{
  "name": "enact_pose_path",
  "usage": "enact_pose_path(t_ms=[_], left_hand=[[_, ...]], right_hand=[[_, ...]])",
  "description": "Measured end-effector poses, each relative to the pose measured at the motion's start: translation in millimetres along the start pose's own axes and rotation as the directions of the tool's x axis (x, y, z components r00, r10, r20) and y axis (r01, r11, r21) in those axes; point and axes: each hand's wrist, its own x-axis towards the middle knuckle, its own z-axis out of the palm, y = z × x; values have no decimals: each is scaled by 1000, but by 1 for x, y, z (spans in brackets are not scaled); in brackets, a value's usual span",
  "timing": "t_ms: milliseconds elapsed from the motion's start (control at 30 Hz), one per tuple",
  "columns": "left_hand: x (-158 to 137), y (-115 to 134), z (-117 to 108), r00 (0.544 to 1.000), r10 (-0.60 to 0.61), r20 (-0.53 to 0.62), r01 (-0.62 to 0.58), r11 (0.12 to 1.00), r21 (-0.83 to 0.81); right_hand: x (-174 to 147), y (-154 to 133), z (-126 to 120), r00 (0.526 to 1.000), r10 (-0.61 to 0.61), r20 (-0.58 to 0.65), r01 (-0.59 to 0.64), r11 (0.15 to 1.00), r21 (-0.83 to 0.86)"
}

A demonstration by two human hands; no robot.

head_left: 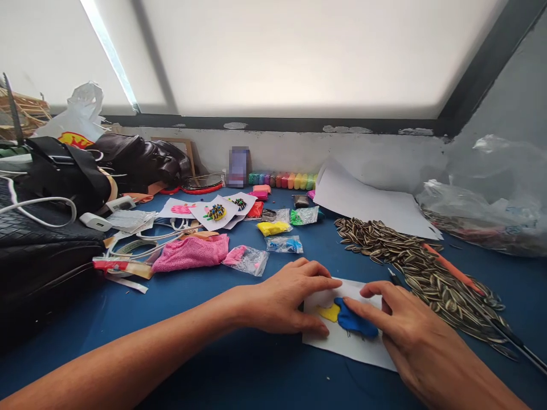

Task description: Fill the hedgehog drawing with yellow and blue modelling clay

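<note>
A sheet of white paper [342,348] lies on the blue table, bearing a flattened patch of blue clay [356,320] and a smaller yellow clay piece [328,312] that touches its left side. My left hand [284,299] rests over the paper's left edge, thumb and fingers apart, with nothing held. With its index fingertip, my right hand [405,322] presses the upper part of the blue clay. Its thumb and remaining fingers are partly hidden, and it grips nothing that I can see. Faint drawn lines show below the blue clay.
Striped sunflower seeds [410,262] are heaped on the right, with an orange tool [455,269] across them. Beyond my hands lie clay packets [273,228], a pink cloth [191,253] and decorated papers [216,212]. Black bags [43,245] and cables crowd the left; a plastic bag [487,210] sits far right.
</note>
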Motion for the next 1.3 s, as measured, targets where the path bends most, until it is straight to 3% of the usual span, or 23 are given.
enact_pose_path(t_ms=[600,733,867,1000,1300], left_hand=[[1,-6,1,1000,16,5,-16,1000,10],[1,-9,2,999,43,2,-43,999,10],[2,-10,1,999,48,5,-48,999,23],[2,-7,0,999,47,16,-47,999,25],[3,-3,-3,999,24,43,-24,1000,-1]], right_hand=[[4,-3,-7,997,-56,-54,57,998,7],[2,0,-10,992,-121,-41,121,993,7],[-2,-5,-6,999,-47,-8,47,999,23],[-5,-9,-3,995,-91,32,91,996,19],[3,-13,-13,981,-194,-25,193,980,-43]])
